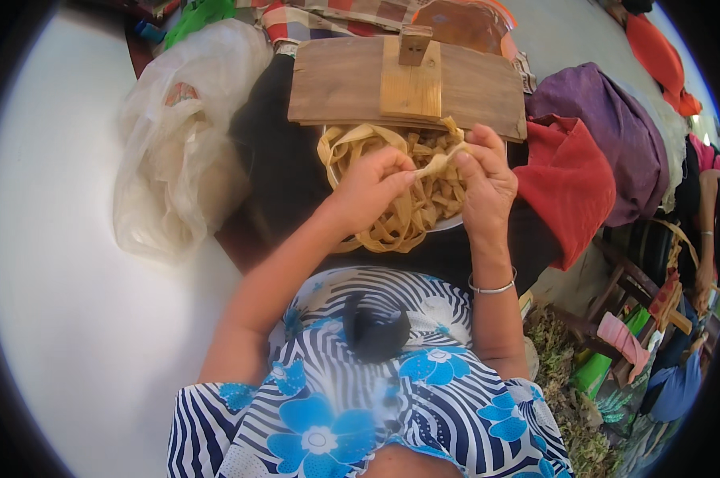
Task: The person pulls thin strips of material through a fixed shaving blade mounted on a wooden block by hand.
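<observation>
Between my two hands a flat tan strip [437, 165], like dried leaf or fibre, is stretched and looks folded or knotted in the middle. My left hand [368, 185] pinches one end between thumb and fingers. My right hand [487, 179] grips the other end, thumb against bent fingers. Below them, a pale-rimmed bowl [449, 225] rests on my lap, holding long looped strips [400, 231] and many small folded tan pieces [447, 195]. The hands partly hide the bowl's contents. Just beyond it lies a wooden board [336, 80] with a small upright block [415, 45].
A translucent plastic bag [184, 167] is at the left. Red cloth [571, 179] and a purple cloth bundle [603, 131] lie at the right, with checkered cloth [328, 22] behind the board. Dry plant matter [571, 390] covers floor at lower right, near another person's arm [706, 215].
</observation>
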{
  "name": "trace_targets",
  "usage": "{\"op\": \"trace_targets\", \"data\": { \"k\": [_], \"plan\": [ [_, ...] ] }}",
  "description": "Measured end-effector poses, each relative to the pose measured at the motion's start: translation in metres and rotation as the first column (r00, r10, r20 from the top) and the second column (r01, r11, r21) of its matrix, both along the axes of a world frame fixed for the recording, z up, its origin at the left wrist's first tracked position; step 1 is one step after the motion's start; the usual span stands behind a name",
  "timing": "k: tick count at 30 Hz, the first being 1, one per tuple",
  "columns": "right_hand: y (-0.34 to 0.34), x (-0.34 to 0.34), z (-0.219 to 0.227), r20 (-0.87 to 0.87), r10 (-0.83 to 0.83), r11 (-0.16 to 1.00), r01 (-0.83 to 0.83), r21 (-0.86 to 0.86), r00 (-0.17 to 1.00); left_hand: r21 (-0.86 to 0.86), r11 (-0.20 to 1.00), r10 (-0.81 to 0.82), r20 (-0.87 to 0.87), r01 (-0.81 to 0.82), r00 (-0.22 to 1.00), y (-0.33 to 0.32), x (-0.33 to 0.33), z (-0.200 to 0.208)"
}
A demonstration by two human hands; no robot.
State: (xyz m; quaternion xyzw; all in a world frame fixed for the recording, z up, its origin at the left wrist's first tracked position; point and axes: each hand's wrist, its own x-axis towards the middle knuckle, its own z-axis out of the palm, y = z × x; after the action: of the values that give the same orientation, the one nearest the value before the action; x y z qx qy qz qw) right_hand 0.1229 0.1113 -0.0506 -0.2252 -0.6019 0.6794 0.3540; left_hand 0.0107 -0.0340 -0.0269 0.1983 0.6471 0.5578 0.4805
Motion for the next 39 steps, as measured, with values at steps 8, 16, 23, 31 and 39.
{"op": "trace_targets", "data": {
  "k": [8, 16, 23, 31, 39],
  "plan": [
    [0.043, -0.002, 0.044, 0.411, 0.272, 0.926, -0.353, 0.134, 0.870, 0.061, 0.988, -0.015, -0.876, 0.141, 0.483, 0.005, -0.015, 0.019],
    [0.063, -0.028, 0.048, 0.308, 0.634, 0.770, -0.615, -0.167, 0.710, 0.110, 0.975, -0.169, -0.186, 0.192, 0.968, 0.032, -0.053, 0.025],
    [0.062, -0.068, 0.019, 0.321, 0.323, 0.935, -0.352, 0.035, 0.890, 0.038, 0.996, -0.067, -0.326, 0.084, 0.943, 0.048, -0.110, 0.001],
    [0.061, -0.084, -0.007, 0.401, 0.022, 0.783, -0.265, 0.562, 0.916, -0.054, 0.998, -0.029, -0.693, -0.012, 0.720, 0.063, -0.121, -0.027],
    [0.046, -0.040, 0.009, 0.185, -0.270, 0.415, -0.059, 0.908, 0.945, -0.013, 0.993, 0.083, -0.648, -0.120, 0.757, 0.035, -0.078, -0.030]
  ]
}}
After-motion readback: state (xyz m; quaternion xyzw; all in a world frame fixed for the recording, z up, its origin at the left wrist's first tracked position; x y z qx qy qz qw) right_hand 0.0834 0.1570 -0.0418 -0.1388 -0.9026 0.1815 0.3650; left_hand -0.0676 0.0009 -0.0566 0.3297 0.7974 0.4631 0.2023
